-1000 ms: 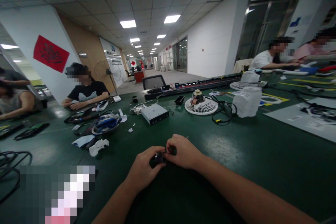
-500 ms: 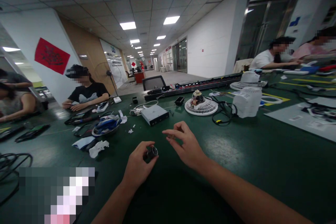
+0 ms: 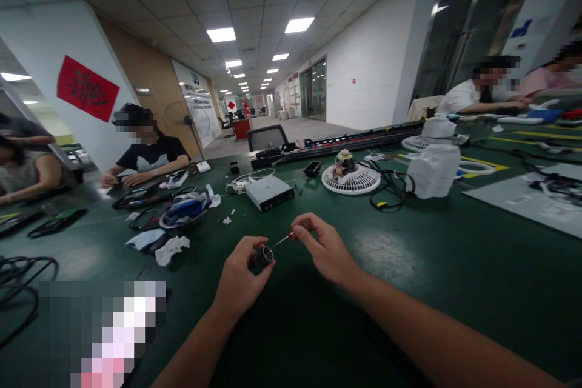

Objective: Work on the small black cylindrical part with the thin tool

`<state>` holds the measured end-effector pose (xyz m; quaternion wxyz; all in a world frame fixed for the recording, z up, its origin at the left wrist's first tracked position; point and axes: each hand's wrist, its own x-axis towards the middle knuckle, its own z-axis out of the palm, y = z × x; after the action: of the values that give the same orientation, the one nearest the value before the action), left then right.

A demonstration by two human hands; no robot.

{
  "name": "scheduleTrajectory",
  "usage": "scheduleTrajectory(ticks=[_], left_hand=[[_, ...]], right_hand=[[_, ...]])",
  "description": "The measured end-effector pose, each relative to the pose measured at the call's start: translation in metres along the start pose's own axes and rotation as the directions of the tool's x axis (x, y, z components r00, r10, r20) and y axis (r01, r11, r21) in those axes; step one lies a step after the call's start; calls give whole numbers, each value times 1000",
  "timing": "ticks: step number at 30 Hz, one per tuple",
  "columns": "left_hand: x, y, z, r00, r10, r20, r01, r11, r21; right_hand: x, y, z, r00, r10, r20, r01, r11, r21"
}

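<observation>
Blk cylinder (image 3: 259, 258), reddish screwdriver hdl (image 3: 291, 235), dk grn tbl (image 3: 454, 273), wht slotted grille (image 3: 365, 181), gry box (image 3: 269, 190)

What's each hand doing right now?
Left hand: closed on a small dark cylindrical part, open end toward the right hand.
Right hand: closed on a thin-shafted screwdriver, tip near that open end; contact can't be told.

Short dark cylinder (image 3: 260, 258), tilted, ring-like end showing; reddish-handled screwdriver (image 3: 291, 236) slants down, tip seemingly at cylinder's rim.
</observation>
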<state>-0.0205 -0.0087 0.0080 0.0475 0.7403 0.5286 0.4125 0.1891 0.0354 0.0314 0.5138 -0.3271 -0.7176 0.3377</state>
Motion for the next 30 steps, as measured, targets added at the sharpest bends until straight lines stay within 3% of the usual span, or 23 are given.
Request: scheduleTrajectory(ticks=[8,13,24,30], left_hand=[[-1,2,0,1000,18,13,-17,999,-36],[-1,4,1,1000,14,5,-14,999,-50],[-1,4,2,999,20,36,-18,998,-56],[-2,4,0,997,27,70,-24,998,-51]], right_hand=[[-2,1,-2,996,-65,69,59,995,87],[-2,5,-2,992,-115,52,113,993,40],[-1,7,-4,989,-112,101,97,985,141],[-2,6,-3,991,-86,103,76,992,101]])
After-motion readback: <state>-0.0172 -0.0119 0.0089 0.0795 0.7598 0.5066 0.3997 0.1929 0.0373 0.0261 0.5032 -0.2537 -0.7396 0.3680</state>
